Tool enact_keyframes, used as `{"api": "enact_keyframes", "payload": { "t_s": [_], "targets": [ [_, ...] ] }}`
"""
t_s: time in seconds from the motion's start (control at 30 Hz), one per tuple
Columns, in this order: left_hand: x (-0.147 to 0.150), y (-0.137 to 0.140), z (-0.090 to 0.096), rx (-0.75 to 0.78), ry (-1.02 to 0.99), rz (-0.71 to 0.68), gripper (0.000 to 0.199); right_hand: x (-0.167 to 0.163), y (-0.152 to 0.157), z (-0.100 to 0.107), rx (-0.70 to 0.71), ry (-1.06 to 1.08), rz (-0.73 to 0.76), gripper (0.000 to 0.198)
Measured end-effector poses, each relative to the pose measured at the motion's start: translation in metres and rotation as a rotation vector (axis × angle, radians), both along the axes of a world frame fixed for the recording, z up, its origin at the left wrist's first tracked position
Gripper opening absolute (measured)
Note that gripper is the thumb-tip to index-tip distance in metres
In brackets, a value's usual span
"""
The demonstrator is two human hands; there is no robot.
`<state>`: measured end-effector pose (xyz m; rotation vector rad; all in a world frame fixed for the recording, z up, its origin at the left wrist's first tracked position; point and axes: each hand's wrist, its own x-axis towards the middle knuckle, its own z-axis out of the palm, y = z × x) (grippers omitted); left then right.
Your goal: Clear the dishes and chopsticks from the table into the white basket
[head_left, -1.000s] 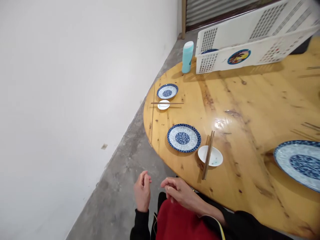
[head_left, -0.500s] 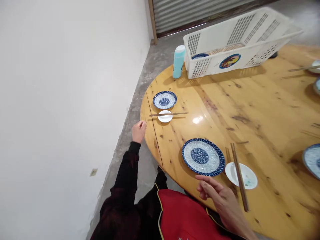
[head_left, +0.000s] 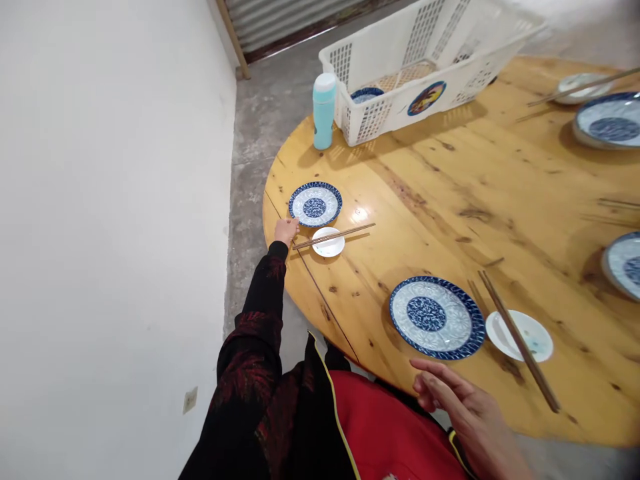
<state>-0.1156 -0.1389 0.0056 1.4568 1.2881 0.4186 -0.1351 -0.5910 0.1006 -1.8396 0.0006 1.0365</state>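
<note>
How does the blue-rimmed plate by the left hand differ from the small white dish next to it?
The blue-rimmed plate has a dark patterned border and centre; the white dish is mostly plain. The plate is visibly larger than the dish. Chopsticks lie across the dish, whereas the left hand is at the plate's edge, contact unclear. Both rest on the wooden table.

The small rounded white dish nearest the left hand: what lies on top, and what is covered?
Slim brown chopsticks lie across the white dish, covering a strip of its surface. The wooden tabletop directly beneath is hidden.
</note>
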Motion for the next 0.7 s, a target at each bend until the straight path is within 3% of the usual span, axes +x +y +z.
{"api": "enact_keyframes", "payload": {
  "t_s": [0.13, 0.3, 0.5, 0.6, 0.7],
  "targets": [
    [0.023, 0.010, -0.007, -0.065, 0.014, 0.039, 0.021, -0.001, 0.001, -0.003, -0.030, -0.046, -0.010, 0.044],
    [0.032, 0.011, 0.001, -0.050, 0.043, 0.060, 0.018, -0.002, 0.007, 0.000, -0.075, -0.066, -0.025, 0.046],
    [0.025, 0.013, 0.015, 0.082, -0.033, 0.036, 0.016, 0.008, 0.009, -0.001, 0.051, -0.001, -0.091, 0.042],
    [0.007, -0.004, 0.032, 0.140, -0.113, 0.009, 0.019, 0.017, 0.006, -0.007, 0.093, 0.030, -0.135, 0.041],
    [-0.014, -0.044, 0.053, 0.149, -0.158, -0.044, 0.016, 0.032, 0.003, -0.011, 0.152, -0.021, -0.130, 0.038]
  ]
}}
